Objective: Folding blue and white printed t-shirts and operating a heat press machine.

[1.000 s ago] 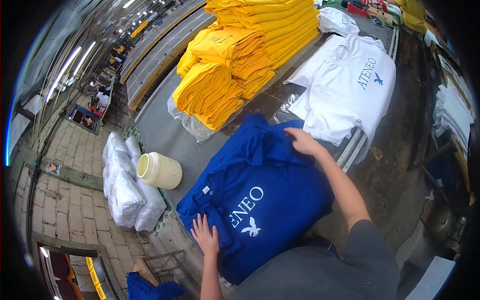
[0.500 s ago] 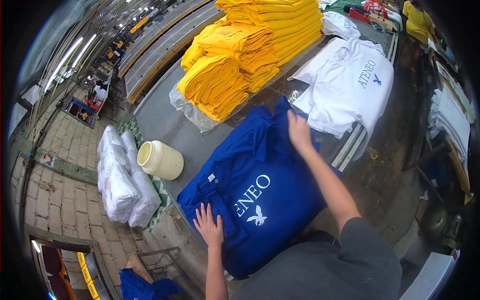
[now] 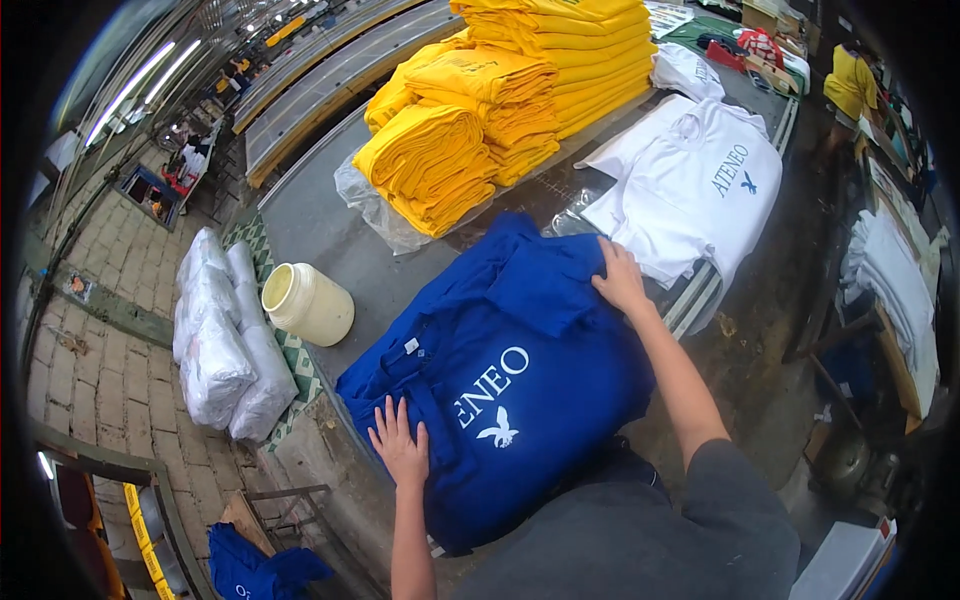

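Observation:
A blue T-shirt [image 3: 560,370] with white lettering and a white bird print lies on top of other blue cloth at the near edge of the table. My left hand [image 3: 402,452] rests flat on its left side, fingers spread, below the collar and its small white tag. On the other side, my right hand [image 3: 622,278] grips the edge of the blue sleeve, which lies folded in across the shirt. The fingertips are partly hidden by the cloth. A white T-shirt [image 3: 690,190] with blue print lies just beyond my right hand.
Stacks of folded yellow shirts [image 3: 430,160] stand at the far side of the table. To the left are a cream plastic jar [image 3: 310,305] and white plastic-wrapped bundles [image 3: 215,340]. A person in yellow [image 3: 850,80] is at the far right. More blue cloth [image 3: 260,565] lies low on the left.
My right hand has moved toward me and slightly right, bringing the sleeve from bunched up to flatter across the shirt. My left hand stays flat on the cloth. The view has shifted slightly.

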### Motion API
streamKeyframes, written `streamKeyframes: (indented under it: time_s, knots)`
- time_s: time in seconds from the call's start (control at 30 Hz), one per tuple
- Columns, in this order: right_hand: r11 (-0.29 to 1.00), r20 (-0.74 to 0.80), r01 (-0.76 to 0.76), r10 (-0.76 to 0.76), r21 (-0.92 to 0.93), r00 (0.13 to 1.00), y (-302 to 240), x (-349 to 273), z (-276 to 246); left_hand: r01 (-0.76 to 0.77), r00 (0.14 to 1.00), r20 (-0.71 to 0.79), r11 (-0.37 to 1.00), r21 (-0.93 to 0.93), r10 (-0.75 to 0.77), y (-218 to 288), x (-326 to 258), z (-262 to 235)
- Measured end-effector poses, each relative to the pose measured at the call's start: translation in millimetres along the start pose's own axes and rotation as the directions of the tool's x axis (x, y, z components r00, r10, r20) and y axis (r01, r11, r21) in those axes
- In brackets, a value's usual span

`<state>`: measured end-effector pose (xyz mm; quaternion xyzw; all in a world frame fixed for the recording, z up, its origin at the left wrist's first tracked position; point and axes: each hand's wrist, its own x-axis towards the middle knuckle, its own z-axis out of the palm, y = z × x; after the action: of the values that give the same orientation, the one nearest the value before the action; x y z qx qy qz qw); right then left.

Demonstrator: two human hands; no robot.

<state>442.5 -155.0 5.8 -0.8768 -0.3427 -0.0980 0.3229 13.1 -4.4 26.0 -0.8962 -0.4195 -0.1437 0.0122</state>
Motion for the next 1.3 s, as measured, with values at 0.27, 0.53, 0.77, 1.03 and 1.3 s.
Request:
streamKeyframes:
  time_s: [0.27,0.53,0.77,1.03,1.3]
  knots:
    - [0.944,0.095,0.329,-0.327,-0.009,0.940,65,53,52,-0.008,1.000,0.000,1.000,-0.014,0.008,4,-2,2]
    - [0.395,0.534,-0.541,0.139,0.743,0.834,10,71,18,0.060,0.998,-0.016,0.997,0.039,-0.059,10,-17,-6]
    - [0.712,0.061,0.628,-0.675,0.315,0.735,-101,-34,1,0.060,0.998,0.009,0.995,0.079,-0.061,14,-1,0]
    - [0.318,-0.082,0.703,-0.878,0.636,0.471,-122,-52,-36,0.104,0.994,0.032,0.990,0.098,-0.107,14,3,4]
    - [0.650,0.181,0.604,-0.735,0.461,0.654,-52,17,-35,0.105,0.994,0.003,0.991,0.080,-0.106,14,-12,6]
